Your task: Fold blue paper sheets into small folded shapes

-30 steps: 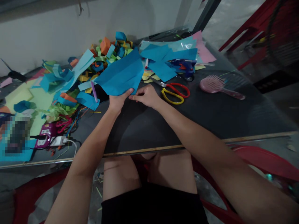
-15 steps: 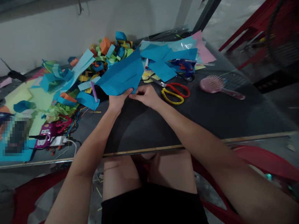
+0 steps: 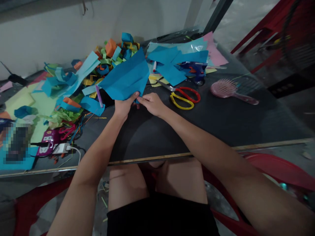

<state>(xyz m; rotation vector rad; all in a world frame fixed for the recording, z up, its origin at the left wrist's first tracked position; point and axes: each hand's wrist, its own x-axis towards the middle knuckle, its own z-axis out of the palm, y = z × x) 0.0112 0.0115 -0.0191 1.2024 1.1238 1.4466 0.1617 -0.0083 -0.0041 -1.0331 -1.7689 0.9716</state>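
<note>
Dark grey tabletop [image 3: 157, 141] runs across the view, its pale wooden front edge above the person's thighs [image 3: 182, 183]. Near that edge, on the left, sit a purple power strip [image 3: 50, 139] and a white plug adapter [image 3: 61, 148]. Further in, over the middle of the table, two hands meet at the lower right corner of a blue paper sheet [image 3: 126, 77]. The left hand [image 3: 123, 106] grips it, thumb on top and most other fingers hidden; the right hand [image 3: 154, 103] pinches that same corner between thumb and fingertips, though how the paper bends there I cannot tell. Pulling the hands apart could tear the corner, and a slack left grip could let the sheet slip or crumple. Just beyond the right hand lie scissors [image 3: 175, 89] with one red and one yellow handle; a sideways knock from the wrist might shift them. Well to the right rests a pink hairbrush [image 3: 222, 90]. Behind are loose blue papers [image 3: 173, 75] and a blue glue gun [image 3: 195, 66], whose nozzle, if hot, could mark them. Farthest back, a heap of folded paper pieces [image 3: 112, 49] stands before the pale wall [image 3: 103, 26], close enough that the sheet's raised tip might snag it
</note>
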